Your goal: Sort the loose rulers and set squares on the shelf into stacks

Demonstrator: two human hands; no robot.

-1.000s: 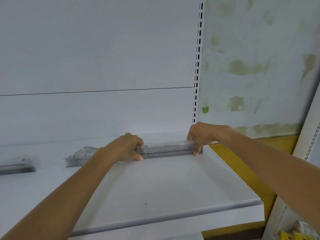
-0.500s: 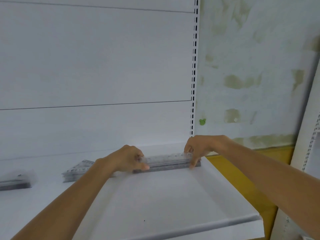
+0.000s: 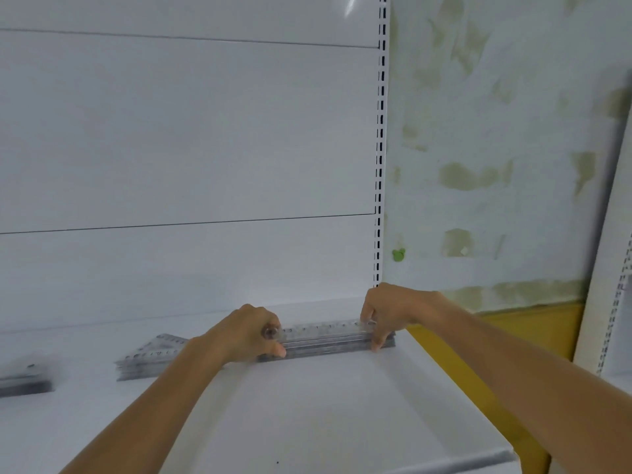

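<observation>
Reaching over the white shelf point(image 3: 342, 422), my 2 forearms run from the near corners toward its back. My left hand point(image 3: 249, 333) grips the left end of the stack of clear rulers point(image 3: 328, 342), fingers curled over the top and thumb pressed against the front face. My right hand point(image 3: 386, 313) pinches the right end, fingers over the top edge and thumb down the front. The rulers lie lengthwise along the back of the shelf at its right end, the printed scale of the topmost showing toward me. Left of my left hand, partly hidden by my wrist, sits a stack of clear set squares point(image 3: 150, 357). Well apart at the far left is a blurred third stack point(image 3: 24, 383); I cannot tell what is in it. Behind stands the white back panel point(image 3: 188, 148) with a slotted upright point(image 3: 380, 165) at its right edge, then a patchy wall point(image 3: 496, 131) carrying a small green sticker point(image 3: 398, 254).
</observation>
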